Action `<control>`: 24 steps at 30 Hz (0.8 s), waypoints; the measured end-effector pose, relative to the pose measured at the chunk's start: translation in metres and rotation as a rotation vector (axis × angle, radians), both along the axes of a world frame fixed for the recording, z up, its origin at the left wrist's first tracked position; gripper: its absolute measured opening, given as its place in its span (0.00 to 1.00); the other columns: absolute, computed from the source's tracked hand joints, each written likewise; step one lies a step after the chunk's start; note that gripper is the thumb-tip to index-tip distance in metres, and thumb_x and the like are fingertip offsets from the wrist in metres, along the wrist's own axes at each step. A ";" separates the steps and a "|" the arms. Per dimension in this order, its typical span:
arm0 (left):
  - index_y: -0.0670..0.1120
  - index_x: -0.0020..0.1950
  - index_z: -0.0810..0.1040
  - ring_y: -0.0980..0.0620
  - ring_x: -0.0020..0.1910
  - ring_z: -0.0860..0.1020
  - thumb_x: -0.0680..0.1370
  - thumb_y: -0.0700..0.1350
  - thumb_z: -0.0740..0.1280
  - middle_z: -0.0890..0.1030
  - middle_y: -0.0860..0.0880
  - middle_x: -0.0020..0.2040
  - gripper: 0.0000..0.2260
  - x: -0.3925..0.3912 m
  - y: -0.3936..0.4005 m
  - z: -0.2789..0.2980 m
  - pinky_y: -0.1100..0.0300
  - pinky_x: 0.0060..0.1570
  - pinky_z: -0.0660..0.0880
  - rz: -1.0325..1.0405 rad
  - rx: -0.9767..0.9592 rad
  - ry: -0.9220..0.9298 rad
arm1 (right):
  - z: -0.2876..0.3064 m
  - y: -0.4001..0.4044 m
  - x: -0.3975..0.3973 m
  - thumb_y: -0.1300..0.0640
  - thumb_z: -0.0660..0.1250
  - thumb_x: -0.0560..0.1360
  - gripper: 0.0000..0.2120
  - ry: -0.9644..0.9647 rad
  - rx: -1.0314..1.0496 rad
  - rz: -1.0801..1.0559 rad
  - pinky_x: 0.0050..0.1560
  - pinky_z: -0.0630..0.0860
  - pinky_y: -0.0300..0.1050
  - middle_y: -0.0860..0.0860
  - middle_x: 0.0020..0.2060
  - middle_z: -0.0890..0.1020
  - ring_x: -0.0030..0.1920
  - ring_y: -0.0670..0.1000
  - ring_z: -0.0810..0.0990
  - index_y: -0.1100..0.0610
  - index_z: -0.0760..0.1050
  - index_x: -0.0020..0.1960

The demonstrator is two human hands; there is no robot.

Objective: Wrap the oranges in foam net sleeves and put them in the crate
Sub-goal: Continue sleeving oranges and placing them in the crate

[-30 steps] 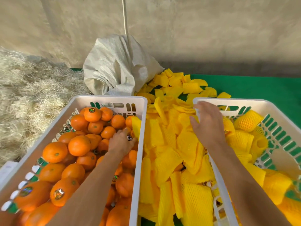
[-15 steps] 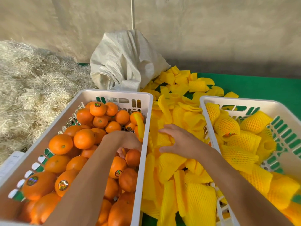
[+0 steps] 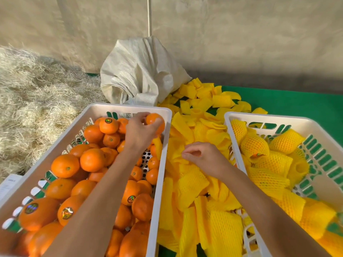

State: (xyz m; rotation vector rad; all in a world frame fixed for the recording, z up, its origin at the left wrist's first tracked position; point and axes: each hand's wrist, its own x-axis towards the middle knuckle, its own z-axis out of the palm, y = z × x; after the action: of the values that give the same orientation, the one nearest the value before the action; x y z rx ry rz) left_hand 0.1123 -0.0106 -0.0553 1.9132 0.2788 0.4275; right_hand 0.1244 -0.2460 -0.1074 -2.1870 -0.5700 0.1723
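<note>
1. A heap of pale straw point(image 3: 35, 101) fills the far left, and the corner of a white paper sheet point(image 3: 8, 184) shows at the left edge just beside the left crate.
2. The left white crate point(image 3: 130, 108) holds loose bare oranges point(image 3: 65, 165), several bearing shiny stickers.
3. The left hand point(image 3: 139, 133) reaches over this crate's far right corner, its fingers and thumb curled round one orange point(image 3: 156, 121), which it holds raised near the far rim.
4. A single yellow sleeve point(image 3: 157, 147) leans inside the left crate against its right wall, just below the held orange.
5. Behind the crates stands a crumpled white woven sack point(image 3: 141, 71), with a thin pale pole point(image 3: 149, 15) rising behind it against the beige wall.
6. Between the two crates lies a thick pile of flat yellow foam net sleeves point(image 3: 191, 184) on a green surface point(image 3: 297, 102).
7. The right hand point(image 3: 202, 155) hovers low over this pile, fingers curled, thumb and forefinger tips close together; whether they pinch a sleeve I cannot tell.
8. The right white crate point(image 3: 265, 119) contains oranges already wrapped in yellow netting point(image 3: 254, 145), one showing an orange patch with a sticker through its sleeve opening.
</note>
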 end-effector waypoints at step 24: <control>0.49 0.77 0.65 0.52 0.62 0.81 0.84 0.56 0.65 0.76 0.49 0.68 0.25 -0.016 -0.087 -0.013 0.50 0.60 0.81 -0.247 -0.401 -0.071 | 0.033 0.002 -0.008 0.57 0.65 0.80 0.08 -0.011 0.550 -0.401 0.35 0.77 0.41 0.49 0.47 0.84 0.37 0.45 0.80 0.48 0.81 0.54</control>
State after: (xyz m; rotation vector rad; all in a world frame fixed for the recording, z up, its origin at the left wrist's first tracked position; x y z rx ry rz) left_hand 0.0961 -0.0976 -0.0679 1.5127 0.0707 0.2504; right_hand 0.1168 -0.2441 -0.0745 -1.7164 -0.1446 -0.1922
